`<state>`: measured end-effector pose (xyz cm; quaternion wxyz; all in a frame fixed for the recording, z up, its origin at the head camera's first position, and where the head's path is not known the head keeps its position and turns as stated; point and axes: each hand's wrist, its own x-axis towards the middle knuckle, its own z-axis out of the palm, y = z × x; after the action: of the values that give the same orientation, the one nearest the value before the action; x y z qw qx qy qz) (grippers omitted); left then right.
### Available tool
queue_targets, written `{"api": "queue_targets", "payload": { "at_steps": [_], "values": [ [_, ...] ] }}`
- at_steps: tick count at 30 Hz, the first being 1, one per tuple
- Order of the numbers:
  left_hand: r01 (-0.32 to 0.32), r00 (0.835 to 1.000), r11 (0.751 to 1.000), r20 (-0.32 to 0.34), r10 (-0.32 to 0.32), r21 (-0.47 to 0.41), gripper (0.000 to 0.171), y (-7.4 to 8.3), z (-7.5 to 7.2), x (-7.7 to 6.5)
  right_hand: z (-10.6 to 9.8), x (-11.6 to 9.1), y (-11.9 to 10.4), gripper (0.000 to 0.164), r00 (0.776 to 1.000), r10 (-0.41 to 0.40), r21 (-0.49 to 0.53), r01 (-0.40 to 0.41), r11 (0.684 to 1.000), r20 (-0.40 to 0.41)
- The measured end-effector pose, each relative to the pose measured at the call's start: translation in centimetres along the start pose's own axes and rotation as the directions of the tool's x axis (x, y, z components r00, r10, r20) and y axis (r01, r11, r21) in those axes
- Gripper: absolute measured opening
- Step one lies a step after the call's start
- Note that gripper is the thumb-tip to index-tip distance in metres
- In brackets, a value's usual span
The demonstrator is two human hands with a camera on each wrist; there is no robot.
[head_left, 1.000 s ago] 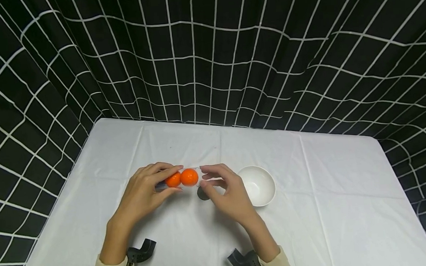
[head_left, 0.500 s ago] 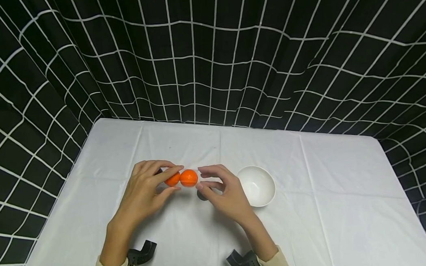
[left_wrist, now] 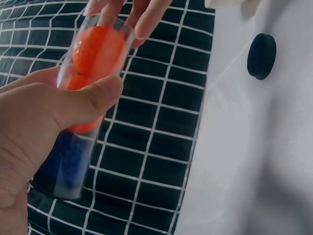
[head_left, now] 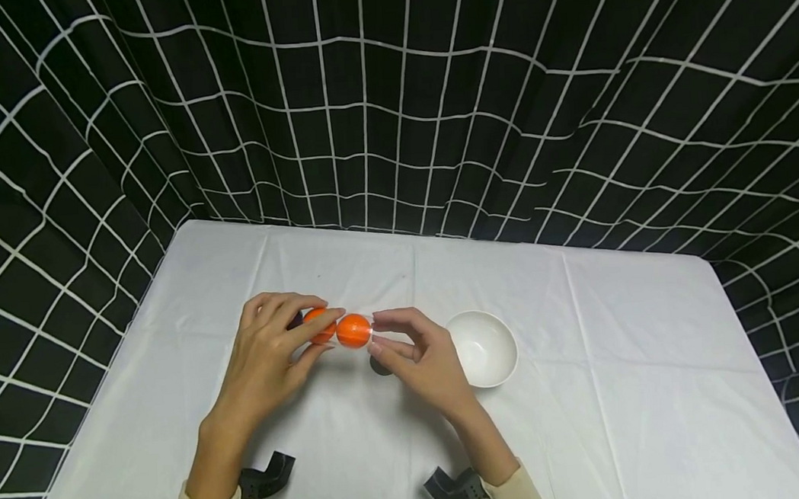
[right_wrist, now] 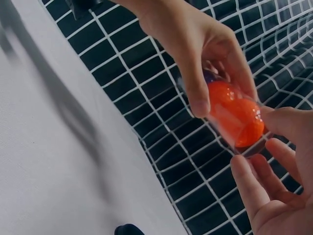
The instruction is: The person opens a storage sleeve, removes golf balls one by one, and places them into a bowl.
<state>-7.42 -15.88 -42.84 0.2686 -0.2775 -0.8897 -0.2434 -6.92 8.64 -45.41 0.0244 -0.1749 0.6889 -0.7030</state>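
Observation:
My left hand (head_left: 255, 365) grips a clear tube (left_wrist: 68, 190) round its side, the thumb lying across it in the left wrist view. Two orange balls (head_left: 353, 331) sit inside toward the end facing my right hand. A dark blue ball (left_wrist: 68, 152) lies behind them, mostly covered by the left hand in the head view. At the tube's mouth is my right hand (head_left: 430, 362), its fingers spread and loosely bent about the rim; whether they press on it is hard to tell. A round black cap (left_wrist: 261, 56) lies on the table below the hands.
A white bowl (head_left: 481, 349) stands on the white-clothed table (head_left: 655, 386), just right of my right hand. Black curtains with a white grid (head_left: 392, 128) rise behind the table and at both sides.
My left hand has risen slightly with the tube. My right fingertips stay at the tube's mouth, slightly closer to the near orange ball. Bowl and cap have not moved.

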Motion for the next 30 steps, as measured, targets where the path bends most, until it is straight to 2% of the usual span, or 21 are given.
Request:
{"api": "queue_targets", "payload": {
  "at_steps": [10, 17, 21, 30],
  "values": [
    [-0.024, 0.999, 0.999, -0.024, 0.025, 0.036, 0.049, 0.3, -0.5, 0.2, 0.1, 0.1, -0.1, 0.045, 0.999, 0.031, 0.042, -0.031, 0.999, 0.009],
    [-0.003, 1.0, 1.0, -0.013, 0.004, 0.013, 0.05, 0.3, -0.2, 0.2, -0.2, 0.0, -0.4, 0.042, 0.997, 0.081, 0.037, -0.081, 0.996, 0.002],
    [0.002, 1.0, 1.0, -0.014, -0.002, -0.012, 0.049, 0.2, 0.1, 0.1, -0.4, -0.2, -0.7, 0.044, 0.997, 0.079, 0.041, -0.079, 0.996, 0.002],
    [0.128, 0.99, 0.984, 0.067, -0.12, -0.128, 0.05, -0.3, 1.0, -0.3, -1.1, -0.1, -1.3, 0.041, 0.996, 0.09, -0.007, -0.091, 0.996, -0.016]
  ]
}}
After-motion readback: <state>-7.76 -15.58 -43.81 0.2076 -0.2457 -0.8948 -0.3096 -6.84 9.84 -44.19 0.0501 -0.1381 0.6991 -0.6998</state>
